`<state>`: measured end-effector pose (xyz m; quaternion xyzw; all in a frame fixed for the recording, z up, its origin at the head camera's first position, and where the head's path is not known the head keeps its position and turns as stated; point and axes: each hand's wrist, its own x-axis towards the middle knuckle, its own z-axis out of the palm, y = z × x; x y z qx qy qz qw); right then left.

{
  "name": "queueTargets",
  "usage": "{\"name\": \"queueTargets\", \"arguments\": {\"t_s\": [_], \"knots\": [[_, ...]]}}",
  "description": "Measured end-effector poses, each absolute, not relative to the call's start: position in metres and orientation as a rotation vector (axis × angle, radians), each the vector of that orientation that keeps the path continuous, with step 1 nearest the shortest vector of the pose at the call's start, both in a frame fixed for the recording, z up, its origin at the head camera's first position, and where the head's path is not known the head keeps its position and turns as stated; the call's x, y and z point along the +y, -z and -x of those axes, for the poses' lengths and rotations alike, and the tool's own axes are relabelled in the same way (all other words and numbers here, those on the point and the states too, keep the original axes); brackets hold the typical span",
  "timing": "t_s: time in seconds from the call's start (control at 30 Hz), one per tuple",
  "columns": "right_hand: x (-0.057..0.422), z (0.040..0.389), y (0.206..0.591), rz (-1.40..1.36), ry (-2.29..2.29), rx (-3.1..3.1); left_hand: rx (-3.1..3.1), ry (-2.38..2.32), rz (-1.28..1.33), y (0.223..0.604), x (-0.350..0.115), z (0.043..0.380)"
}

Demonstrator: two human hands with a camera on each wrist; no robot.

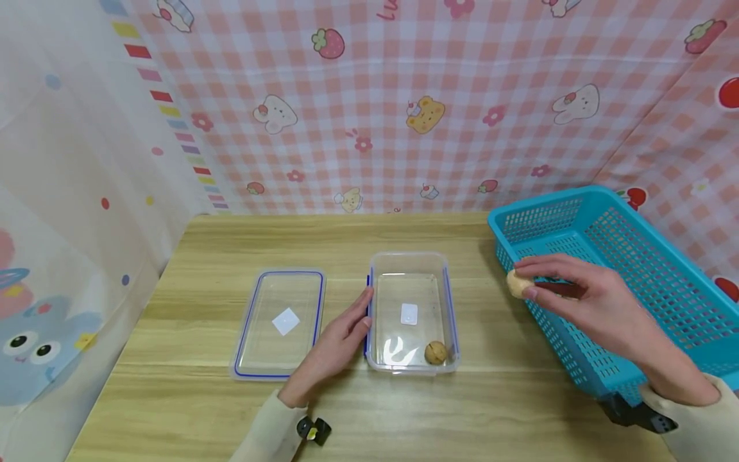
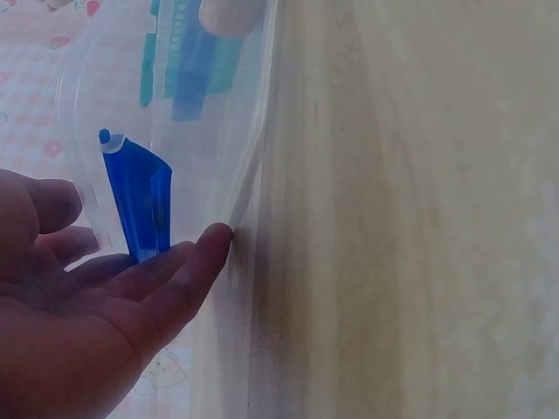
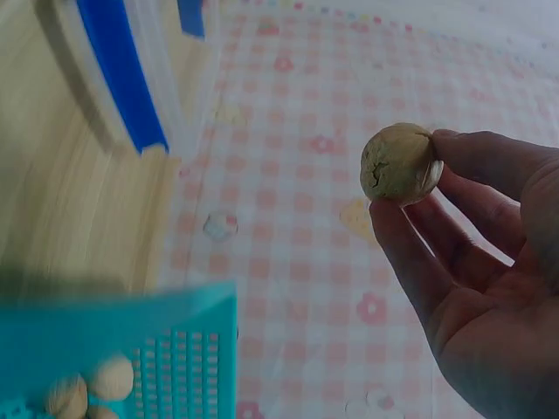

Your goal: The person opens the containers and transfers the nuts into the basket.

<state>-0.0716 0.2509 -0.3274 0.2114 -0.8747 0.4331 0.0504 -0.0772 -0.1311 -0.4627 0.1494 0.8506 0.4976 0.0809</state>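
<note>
Between the thumb and fingertips of my right hand point(image 1: 594, 301) is a walnut point(image 1: 519, 283), held over the near-left rim of the blue basket. The same walnut point(image 3: 401, 164) shows its wrinkled shell in the right wrist view. My left hand point(image 1: 337, 343) rests its extended fingers against the left side of a clear plastic container point(image 1: 398, 359). In the left wrist view the fingertips lie beside the container's blue clip point(image 2: 144, 201). Another walnut point(image 1: 435, 352) sits in the container's near right corner, and a white label marks its bottom.
The container's clear lid point(image 1: 262, 353), with a blue seal, lies flat to the left on the wooden table point(image 1: 190, 333). At the right stands the blue basket point(image 1: 652, 237); several walnuts point(image 3: 112, 378) show inside it in the right wrist view. A checked cloth point(image 1: 392, 167) hangs behind.
</note>
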Motion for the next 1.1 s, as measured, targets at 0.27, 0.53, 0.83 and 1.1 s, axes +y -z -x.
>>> {"name": "queueTargets", "arguments": {"t_s": [0.27, 0.53, 0.83, 1.1], "knots": [[0.281, 0.096, 0.33, -0.518, -1.272, -2.705, 2.55, -1.486, -0.443, 0.463, -0.132, 0.076], [0.313, 0.126, 0.341, -0.352, -1.103, -2.844, 2.564, -1.486, -0.465, 0.463, -0.133, 0.076], [0.335, 0.163, 0.349, -0.238, -1.01, -3.118, 2.559, -1.485, -0.463, 0.464, -0.133, 0.076], [0.348, 0.193, 0.37, -0.295, -0.98, -3.223, 2.547, -1.491, -0.462, 0.462, -0.132, 0.076]]}}
